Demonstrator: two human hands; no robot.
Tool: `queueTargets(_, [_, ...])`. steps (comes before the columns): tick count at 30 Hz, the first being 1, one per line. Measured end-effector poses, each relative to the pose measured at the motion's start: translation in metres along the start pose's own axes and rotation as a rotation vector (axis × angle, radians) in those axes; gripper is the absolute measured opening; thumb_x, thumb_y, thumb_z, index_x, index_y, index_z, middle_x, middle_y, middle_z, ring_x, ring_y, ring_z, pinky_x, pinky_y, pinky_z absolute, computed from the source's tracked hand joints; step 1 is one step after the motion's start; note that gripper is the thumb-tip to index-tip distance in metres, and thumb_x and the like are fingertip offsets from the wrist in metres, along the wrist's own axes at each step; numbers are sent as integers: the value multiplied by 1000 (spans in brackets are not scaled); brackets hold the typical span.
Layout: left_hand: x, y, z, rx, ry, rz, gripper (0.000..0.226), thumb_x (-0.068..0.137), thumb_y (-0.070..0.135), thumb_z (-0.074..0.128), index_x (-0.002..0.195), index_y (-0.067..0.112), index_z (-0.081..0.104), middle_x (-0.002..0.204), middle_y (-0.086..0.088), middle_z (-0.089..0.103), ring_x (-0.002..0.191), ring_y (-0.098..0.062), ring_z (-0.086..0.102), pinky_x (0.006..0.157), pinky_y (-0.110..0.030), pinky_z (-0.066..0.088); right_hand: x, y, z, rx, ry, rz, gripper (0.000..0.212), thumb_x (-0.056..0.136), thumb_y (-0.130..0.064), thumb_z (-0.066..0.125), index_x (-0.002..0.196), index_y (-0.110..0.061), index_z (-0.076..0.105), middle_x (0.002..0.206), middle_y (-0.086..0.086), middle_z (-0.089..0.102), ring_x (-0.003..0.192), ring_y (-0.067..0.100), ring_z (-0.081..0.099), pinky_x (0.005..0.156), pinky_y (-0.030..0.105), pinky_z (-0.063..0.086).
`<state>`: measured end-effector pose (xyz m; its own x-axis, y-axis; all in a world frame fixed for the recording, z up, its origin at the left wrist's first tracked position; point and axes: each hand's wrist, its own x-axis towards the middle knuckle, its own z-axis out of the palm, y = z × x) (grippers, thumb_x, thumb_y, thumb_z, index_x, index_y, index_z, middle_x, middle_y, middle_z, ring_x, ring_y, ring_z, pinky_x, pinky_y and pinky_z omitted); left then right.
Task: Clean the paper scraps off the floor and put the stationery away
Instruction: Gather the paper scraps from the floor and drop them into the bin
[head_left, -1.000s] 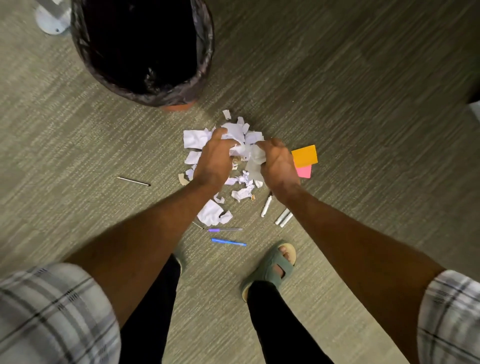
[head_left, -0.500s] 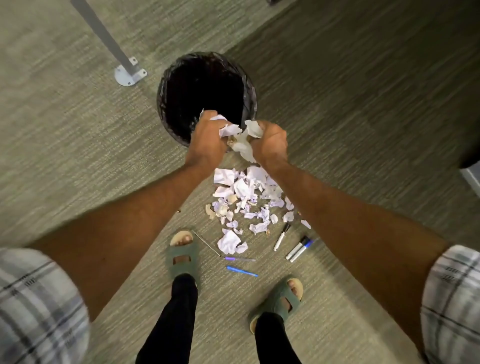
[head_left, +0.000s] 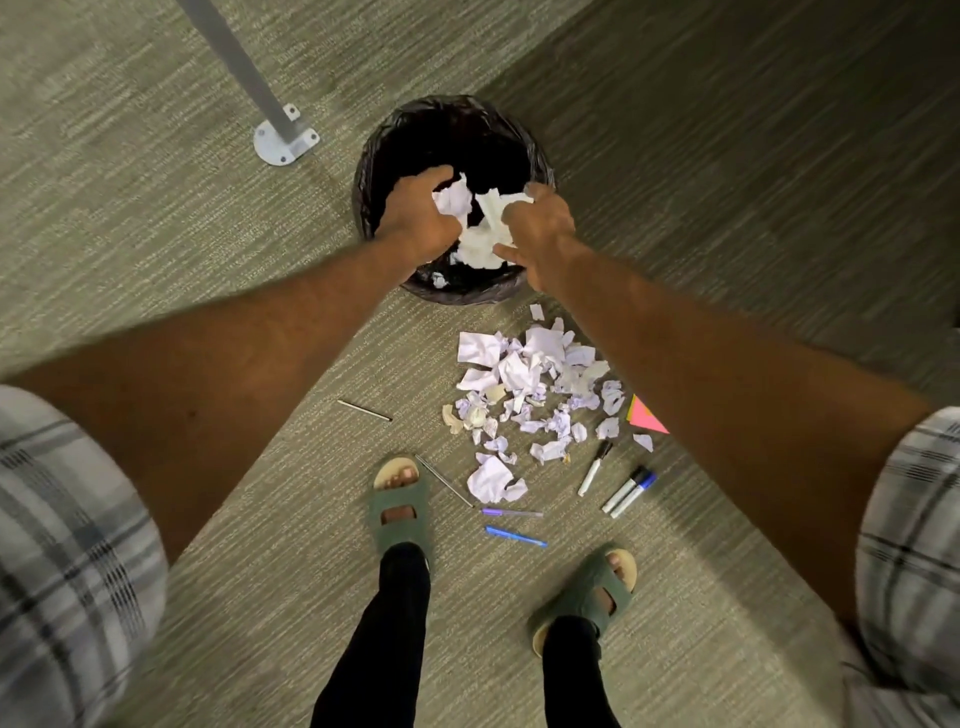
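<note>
My left hand (head_left: 418, 218) and my right hand (head_left: 540, 228) are together over the black-lined waste bin (head_left: 374, 161), with a bunch of white paper scraps (head_left: 475, 234) held between them above its mouth. A pile of crumpled paper scraps (head_left: 530, 389) lies on the carpet just below the bin. Pens and markers are scattered around the pile: a black-capped marker (head_left: 595, 467), two markers side by side (head_left: 628, 491), a purple pen (head_left: 511, 513), a blue pen (head_left: 514, 536) and two thin grey sticks (head_left: 363, 409). Pink and orange sticky notes (head_left: 644, 418) peek out from under my right forearm.
A grey metal table leg with a round bolted foot (head_left: 285, 143) stands left of the bin. My feet in green sandals (head_left: 400, 506) (head_left: 589, 597) are planted on the carpet beside the pens. The carpet turns darker to the upper right.
Both hands scooped paper from the pile and rose with it from the floor to over the bin. I straightened up, so the view now takes in the whole bin and the table leg.
</note>
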<state>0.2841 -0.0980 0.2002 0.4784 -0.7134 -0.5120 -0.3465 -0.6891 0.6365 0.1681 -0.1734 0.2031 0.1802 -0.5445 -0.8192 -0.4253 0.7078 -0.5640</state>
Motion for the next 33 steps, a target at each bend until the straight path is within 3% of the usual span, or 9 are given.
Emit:
queueTargets(5, [-1, -15, 4, 11, -23, 0, 65, 94, 1, 48, 155, 21, 36, 154, -9, 46, 124, -21, 60, 90, -18, 44, 5, 13, -6, -179, 84, -113, 52, 99, -2, 48, 146, -24, 45, 144, 12, 51, 94, 17, 64, 98, 41, 57])
queueTargets(10, [-18, -28, 17, 29, -96, 86, 63, 96, 1, 50, 156, 18, 36, 137, -16, 59, 93, -16, 61, 86, -18, 49, -4, 36, -22, -558, 87, -306, 45, 100, -24, 57, 144, -24, 49, 137, 7, 57, 91, 11, 64, 77, 21, 58])
queueTargets(12, [-31, -36, 26, 92, -119, 121, 63, 97, 4, 53, 156, 18, 36, 133, -19, 62, 71, -14, 58, 68, -11, 46, -13, 55, -31, -705, 50, -380, 43, 100, -19, 56, 143, -21, 50, 138, 8, 57, 106, 17, 64, 90, 28, 58])
queueTargets(14, [-53, -38, 77, 135, -180, 143, 65, 97, 8, 59, 156, 20, 35, 147, -14, 51, 96, -19, 67, 85, -14, 48, -11, 99, -72, -886, -1, -412, 39, 100, -13, 54, 139, -19, 54, 138, 9, 57, 123, 23, 58, 106, 37, 51])
queueTargets(16, [-65, -44, 88, 179, -208, 152, 68, 96, 11, 62, 157, 21, 32, 156, -11, 41, 134, -25, 50, 114, -28, 38, -8, 125, -84, -1021, -29, -451, 40, 101, -13, 52, 140, -20, 52, 142, 10, 52, 132, 26, 49, 114, 39, 41])
queueTargets(18, [-72, -51, 94, 229, -221, 171, 70, 96, 15, 62, 158, 22, 29, 161, -9, 34, 147, -25, 35, 124, -38, 27, -11, 136, -91, -1087, -22, -473, 46, 101, -15, 50, 146, -20, 46, 151, 13, 43, 142, 30, 38, 119, 36, 32])
queueTargets(21, [-79, -64, 127, 287, -279, 170, 71, 96, 14, 61, 158, 18, 27, 163, -10, 29, 151, -25, 27, 126, -37, 21, 1, 170, -117, -1143, -5, -453, 50, 101, -18, 52, 150, -18, 42, 159, 14, 33, 150, 28, 26, 119, 28, 22])
queueTargets(25, [-91, -84, 179, 318, -336, 158, 70, 95, 8, 59, 157, 11, 28, 162, -13, 29, 150, -28, 27, 124, -34, 20, 19, 222, -154, -1190, -1, -392, 52, 101, -23, 51, 151, -20, 38, 161, 16, 26, 151, 30, 22, 119, 30, 22])
queueTargets(33, [-58, -118, 274, 415, -412, 68, 81, 94, 17, 63, 160, 19, 17, 167, -12, 12, 155, -31, 11, 125, -41, 18, 87, 282, -195, -1251, -21, -353, 66, 97, -34, 61, 155, -27, 29, 166, 9, 12, 154, 27, 14, 122, 30, 19])
